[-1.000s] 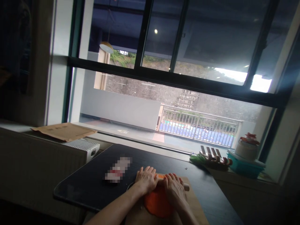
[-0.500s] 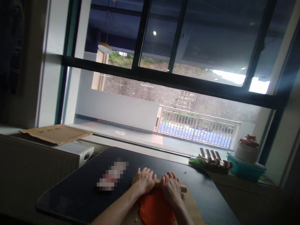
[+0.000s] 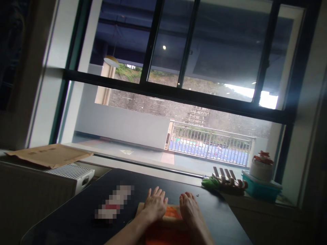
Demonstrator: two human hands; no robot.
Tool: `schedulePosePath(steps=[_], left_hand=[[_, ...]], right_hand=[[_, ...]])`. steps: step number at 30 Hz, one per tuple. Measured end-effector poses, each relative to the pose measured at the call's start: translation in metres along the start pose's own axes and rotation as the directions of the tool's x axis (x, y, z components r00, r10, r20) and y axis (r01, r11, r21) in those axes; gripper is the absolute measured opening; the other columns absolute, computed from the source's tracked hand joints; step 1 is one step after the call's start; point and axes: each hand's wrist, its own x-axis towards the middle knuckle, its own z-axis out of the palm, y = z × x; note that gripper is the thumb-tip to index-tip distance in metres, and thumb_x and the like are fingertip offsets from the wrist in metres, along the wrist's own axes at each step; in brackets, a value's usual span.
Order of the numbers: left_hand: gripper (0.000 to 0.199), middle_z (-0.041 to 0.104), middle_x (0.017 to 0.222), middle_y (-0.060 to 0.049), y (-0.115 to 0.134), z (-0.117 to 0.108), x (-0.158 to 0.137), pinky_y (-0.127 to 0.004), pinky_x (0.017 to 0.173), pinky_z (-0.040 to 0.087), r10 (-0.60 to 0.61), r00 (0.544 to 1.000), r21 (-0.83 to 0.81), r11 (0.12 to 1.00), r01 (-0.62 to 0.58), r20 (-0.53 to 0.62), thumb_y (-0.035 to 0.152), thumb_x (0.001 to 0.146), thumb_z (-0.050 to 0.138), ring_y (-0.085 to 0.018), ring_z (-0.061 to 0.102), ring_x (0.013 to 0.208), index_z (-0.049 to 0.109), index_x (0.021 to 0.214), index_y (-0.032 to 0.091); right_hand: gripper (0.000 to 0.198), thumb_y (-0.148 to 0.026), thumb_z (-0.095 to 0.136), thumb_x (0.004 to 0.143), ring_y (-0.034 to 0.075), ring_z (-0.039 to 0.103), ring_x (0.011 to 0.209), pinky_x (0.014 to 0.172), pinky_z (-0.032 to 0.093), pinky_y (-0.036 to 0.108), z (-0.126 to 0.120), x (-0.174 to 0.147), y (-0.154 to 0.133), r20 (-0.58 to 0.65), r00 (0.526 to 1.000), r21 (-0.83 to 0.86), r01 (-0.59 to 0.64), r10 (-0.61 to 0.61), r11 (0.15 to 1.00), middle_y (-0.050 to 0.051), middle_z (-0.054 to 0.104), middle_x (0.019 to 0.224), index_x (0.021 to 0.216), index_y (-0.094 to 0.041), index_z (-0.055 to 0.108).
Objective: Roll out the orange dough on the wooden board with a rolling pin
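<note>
Both my hands press on a wooden rolling pin that lies crosswise over a flat orange sheet, which looks like dough or clay. My left hand rests palm down toward the pin's left part, fingers stretched out forward and slightly spread. Over the right part lies my right hand, its fingers extended close together. Orange shows on both sides of the pin. Beneath is a light wooden board. The pin's ends are hidden by my hands and forearms.
A dark table carries the board and a blurred-out item to the left. Brown envelope lies on a radiator at left. On the right sill are a green item, wooden-handled tools and a teal box.
My hands have drawn the rolling pin back toward me, so orange now shows beyond it. The view has tilted up and turned slightly right.
</note>
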Motion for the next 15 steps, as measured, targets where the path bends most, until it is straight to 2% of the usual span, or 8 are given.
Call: schedulePosePath(steps=[2,5,11,15], left_hand=[[0.056,0.051,0.138,-0.012,0.001,0.006,0.014,-0.054,0.112,0.019,-0.066,0.997,0.002,0.998,0.066,0.048,0.039,0.089,0.022,-0.028,0.032,0.136,0.052,0.131,0.016],[0.059,0.051,0.137,-0.012,-0.002,0.013,0.019,-0.055,0.111,0.017,-0.098,0.994,0.004,0.995,0.098,0.046,0.044,0.089,0.022,-0.029,0.031,0.136,0.051,0.131,0.014],[0.061,0.048,0.141,-0.012,0.001,0.010,-0.003,-0.057,0.111,0.015,-0.085,0.992,0.030,0.996,0.083,0.090,0.047,0.089,0.021,-0.029,0.029,0.137,0.048,0.134,0.015],[0.064,0.047,0.141,-0.011,0.004,0.011,-0.023,-0.056,0.113,0.013,-0.058,0.996,0.034,0.998,0.056,0.063,0.049,0.088,0.021,-0.029,0.028,0.138,0.047,0.135,0.015]], right_hand=[[0.038,-0.029,0.029,0.094,0.024,0.054,0.113,0.092,0.041,0.036,0.008,0.012,0.001,0.029,0.997,-0.018,-0.072,0.073,0.997,0.009,0.064,0.111,0.100,-0.022,0.066],[0.035,-0.029,0.034,0.091,0.025,0.050,0.117,0.095,0.038,0.037,0.015,0.015,0.002,-0.001,0.998,-0.017,-0.065,0.065,0.998,0.010,0.061,0.117,0.103,-0.022,0.066],[0.034,-0.030,0.037,0.088,0.026,0.051,0.115,0.093,0.038,0.037,0.002,-0.009,0.000,0.041,0.995,0.009,-0.095,0.094,0.995,0.011,0.061,0.118,0.106,-0.020,0.065],[0.033,-0.028,0.037,0.088,0.025,0.047,0.119,0.098,0.034,0.037,0.003,-0.028,0.001,-0.005,0.998,-0.020,-0.068,0.068,0.997,0.008,0.061,0.118,0.103,-0.024,0.066]])
